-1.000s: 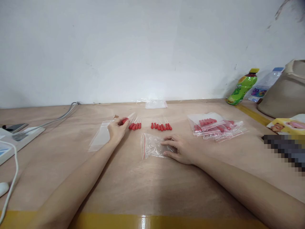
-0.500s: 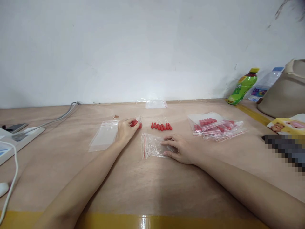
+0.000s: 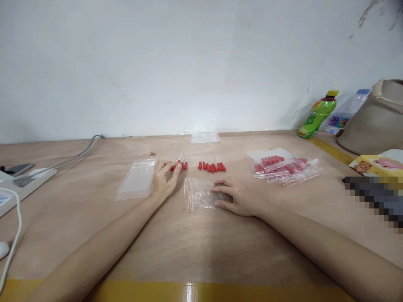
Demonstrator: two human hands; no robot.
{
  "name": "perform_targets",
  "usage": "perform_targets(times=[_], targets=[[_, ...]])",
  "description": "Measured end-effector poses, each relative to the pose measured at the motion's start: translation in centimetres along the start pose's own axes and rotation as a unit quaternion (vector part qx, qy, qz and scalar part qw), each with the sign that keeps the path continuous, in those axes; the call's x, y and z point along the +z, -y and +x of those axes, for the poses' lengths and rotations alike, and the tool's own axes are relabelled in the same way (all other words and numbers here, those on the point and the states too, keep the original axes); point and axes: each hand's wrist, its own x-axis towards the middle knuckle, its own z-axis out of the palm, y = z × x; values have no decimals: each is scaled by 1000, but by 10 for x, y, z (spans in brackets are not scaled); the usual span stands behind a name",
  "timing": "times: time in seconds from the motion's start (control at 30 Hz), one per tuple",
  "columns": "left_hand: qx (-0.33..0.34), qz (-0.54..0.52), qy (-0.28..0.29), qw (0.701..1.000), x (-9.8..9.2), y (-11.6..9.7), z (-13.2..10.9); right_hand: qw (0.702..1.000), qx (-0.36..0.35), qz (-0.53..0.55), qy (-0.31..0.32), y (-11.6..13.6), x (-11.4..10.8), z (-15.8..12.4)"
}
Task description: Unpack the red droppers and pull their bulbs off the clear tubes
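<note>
Several droppers with red rubber bulbs and thin clear stems lie in a small group at the middle left. My left hand point(image 3: 163, 180) is closed over this group, thumb and fingers around the red bulbs, partly hiding them; one dropper point(image 3: 185, 165) shows just right of the thumb. To the right, a row of several more droppers point(image 3: 212, 167) lies on the table, stems pointing to the wall. Below that row is a clear zip bag point(image 3: 201, 195) with a red seal line at its left end. My right hand point(image 3: 234, 196) rests on the bag's right part, fingers spread.
Flat unused-looking zip bags point(image 3: 137, 179) lie left of my left hand. Filled bags of droppers point(image 3: 283, 167) are piled at right. Another bag point(image 3: 205, 137) lies by the wall. Bottles point(image 3: 317, 114), a beige container point(image 3: 371, 121) and a power strip point(image 3: 37, 180) stand at the sides.
My left hand has shifted slightly left and down, and its thumb has drawn back, so more of the left dropper group shows. My right hand stays on the bag.
</note>
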Motion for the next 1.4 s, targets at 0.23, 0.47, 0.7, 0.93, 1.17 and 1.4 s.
perform_targets(times=[0.23, 0.47, 0.7, 0.93, 1.17, 1.4], targets=[[143, -18, 288, 947, -32, -32, -39, 995, -23, -54, 75, 3, -7, 1], [88, 43, 392, 915, -39, -20, -38, 990, -1, -78, 119, 3, -14, -1], [49, -13, 391, 919, -44, -15, -35, 990, 10, -66, 127, 5, -18, -3], [-95, -131, 284, 945, -26, -18, -48, 975, 130, -144, -110, -25, -37, 2], [-137, -242, 200, 940, -43, -9, -14, 854, 364, -361, -88, -60, -68, -8], [-166, -77, 171, 968, -100, 79, 46, 843, 348, -410, -22, -66, -66, -9]])
